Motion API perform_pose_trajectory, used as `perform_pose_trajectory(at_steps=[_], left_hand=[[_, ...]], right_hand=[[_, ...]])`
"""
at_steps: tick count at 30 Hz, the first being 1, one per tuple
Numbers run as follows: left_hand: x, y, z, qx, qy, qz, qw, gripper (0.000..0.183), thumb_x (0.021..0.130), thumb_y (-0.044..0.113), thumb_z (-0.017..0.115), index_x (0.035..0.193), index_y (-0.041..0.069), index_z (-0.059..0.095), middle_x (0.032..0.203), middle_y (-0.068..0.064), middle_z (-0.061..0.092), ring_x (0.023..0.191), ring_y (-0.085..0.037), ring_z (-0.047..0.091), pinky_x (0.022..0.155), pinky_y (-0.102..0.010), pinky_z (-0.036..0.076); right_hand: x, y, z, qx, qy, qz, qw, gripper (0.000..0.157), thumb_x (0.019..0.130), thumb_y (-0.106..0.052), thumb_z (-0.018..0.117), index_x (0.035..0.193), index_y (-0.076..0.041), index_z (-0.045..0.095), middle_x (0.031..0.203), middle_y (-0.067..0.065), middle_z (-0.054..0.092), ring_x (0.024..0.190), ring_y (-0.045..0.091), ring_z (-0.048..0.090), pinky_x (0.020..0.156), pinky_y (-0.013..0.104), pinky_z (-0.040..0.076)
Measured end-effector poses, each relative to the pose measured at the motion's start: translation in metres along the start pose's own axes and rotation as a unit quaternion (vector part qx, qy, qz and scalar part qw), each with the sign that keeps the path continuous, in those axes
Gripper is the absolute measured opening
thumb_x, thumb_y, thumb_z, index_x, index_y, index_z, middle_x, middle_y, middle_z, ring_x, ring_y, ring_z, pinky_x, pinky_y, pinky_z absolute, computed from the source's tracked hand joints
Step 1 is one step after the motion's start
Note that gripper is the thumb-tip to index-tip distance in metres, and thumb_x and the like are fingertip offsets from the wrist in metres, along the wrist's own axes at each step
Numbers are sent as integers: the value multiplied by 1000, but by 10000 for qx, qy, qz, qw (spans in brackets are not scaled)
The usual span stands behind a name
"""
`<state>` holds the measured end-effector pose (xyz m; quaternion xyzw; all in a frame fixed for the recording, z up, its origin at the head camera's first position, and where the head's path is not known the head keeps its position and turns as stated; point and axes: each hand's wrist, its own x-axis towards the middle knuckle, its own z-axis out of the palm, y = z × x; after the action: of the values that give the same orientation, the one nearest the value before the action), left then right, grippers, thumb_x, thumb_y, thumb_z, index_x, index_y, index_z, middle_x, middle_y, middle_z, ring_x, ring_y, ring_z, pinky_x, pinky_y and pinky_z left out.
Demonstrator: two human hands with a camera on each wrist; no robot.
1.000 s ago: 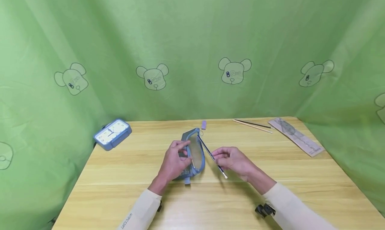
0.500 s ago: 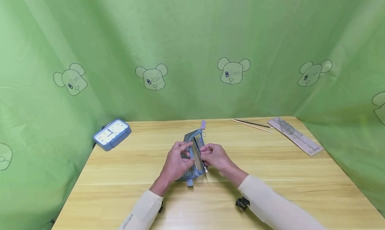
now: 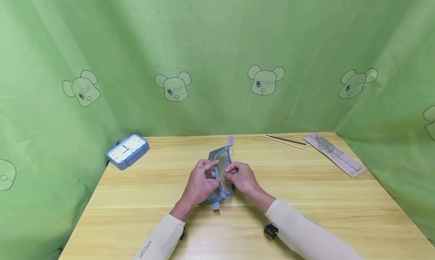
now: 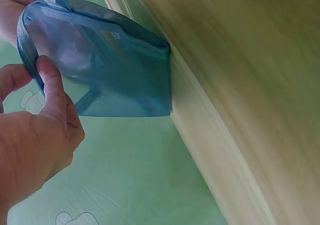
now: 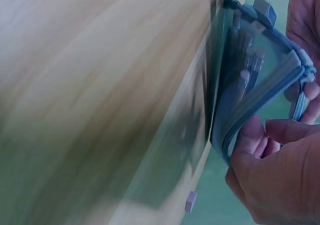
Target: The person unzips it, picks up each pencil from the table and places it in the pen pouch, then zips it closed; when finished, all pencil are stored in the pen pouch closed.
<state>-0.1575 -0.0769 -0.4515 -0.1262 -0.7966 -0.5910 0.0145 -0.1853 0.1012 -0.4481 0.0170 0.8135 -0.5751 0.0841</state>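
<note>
A blue mesh pencil case (image 3: pixel 213 154) stands unzipped on the table between my hands. My left hand (image 3: pixel 198 182) pinches the left edge of its opening between thumb and finger; the left wrist view shows this grip on the zip edge (image 4: pixel 29 52). My right hand (image 3: pixel 242 177) has its thumb and fingertips at the opening, beside the right edge. Whether they hold anything is unclear. Several pencils (image 5: pixel 243 80) show through the mesh in the right wrist view, eraser ends up. A slim light stick, probably a pencil (image 3: pixel 222 186), shows in the opening.
A purple eraser (image 3: pixel 231 140) lies just behind the case. Two pencils (image 3: pixel 287 142) lie crossed at the back right, beside a clear packet of rulers (image 3: pixel 334 154). A blue clock (image 3: pixel 127 151) is at the far left, and a green curtain (image 3: pixel 217 63) surrounds the table.
My right hand has moved left to the case with a dark pencil, which has gone into the opening and is no longer visible outside. The left hand keeps its grip on the edge.
</note>
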Motion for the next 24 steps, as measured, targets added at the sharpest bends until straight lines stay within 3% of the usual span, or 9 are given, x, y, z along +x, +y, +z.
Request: perform_pose_trajectory(at_steps=[4, 7, 9, 12, 14, 17, 21, 24], left_hand=[[1, 0, -1, -19, 20, -43, 10000, 62, 87, -7, 77, 147, -4, 61, 141, -21, 53, 108, -24, 65, 86, -18, 65], [1, 0, -2, -66, 20, -81, 9999, 62, 87, -8, 77, 148, -3, 61, 140, -20, 53, 108, -23, 64, 87, -18, 66], [1, 0, -2, -79, 33, -109, 9999, 63, 88, -8, 77, 148, -3, 61, 140, -20, 53, 108, -22, 64, 87, -18, 66], [1, -2, -3, -78, 43, -106, 9999, 63, 87, -8, 77, 148, -4, 60, 140, -20, 52, 108, -23, 63, 87, -17, 65], [1, -2, -3, -96, 42, -97, 9999, 63, 87, -8, 77, 148, -4, 60, 140, -20, 52, 108, -23, 63, 86, -17, 65], [0, -2, -4, -101, 32, -73, 9999, 63, 87, -7, 76, 148, -4, 60, 141, -20, 53, 107, -23, 63, 85, -17, 65], [0, -1, -4, -34, 59, -60, 10000, 63, 87, -6, 76, 148, -2, 61, 142, -19, 53, 107, -22, 63, 84, -17, 64], [0, 0, -4, 8, 62, -45, 10000, 62, 87, -6, 76, 148, -2, 62, 142, -19, 54, 107, -22, 63, 83, -16, 64]], right_hand=[[2, 3, -17, -764, 175, -353, 9963, 9, 94, 5, 71, 101, 0, 71, 95, 12, 70, 87, 22, 68, 82, 36, 67], [9, 11, -37, -1856, 266, -679, 9799, 22, 93, 1, 72, 115, -1, 70, 122, 20, 69, 113, 34, 67, 101, 48, 63], [17, 19, -54, -2491, 233, -778, 9651, 38, 92, -1, 72, 130, -1, 66, 144, 25, 58, 134, 44, 56, 115, 62, 54], [33, 33, -81, -3081, 119, -605, 9494, 62, 92, -2, 69, 151, 0, 52, 166, 31, 33, 152, 55, 32, 123, 77, 37], [45, 44, -100, -3301, 100, -465, 9427, 73, 90, 0, 66, 158, 2, 42, 170, 33, 23, 155, 59, 25, 125, 80, 30], [59, 58, -126, -3669, 205, -350, 9294, 78, 90, 2, 60, 163, 5, 32, 172, 36, 16, 157, 60, 18, 128, 79, 20], [73, 72, -157, -4134, 391, -484, 9084, 72, 96, -1, 53, 164, 7, 29, 172, 37, 15, 159, 59, 13, 130, 79, 9], [82, 76, -176, -4394, 432, -626, 8951, 70, 100, -7, 54, 164, 8, 28, 170, 38, 17, 159, 59, 14, 129, 82, 8]])
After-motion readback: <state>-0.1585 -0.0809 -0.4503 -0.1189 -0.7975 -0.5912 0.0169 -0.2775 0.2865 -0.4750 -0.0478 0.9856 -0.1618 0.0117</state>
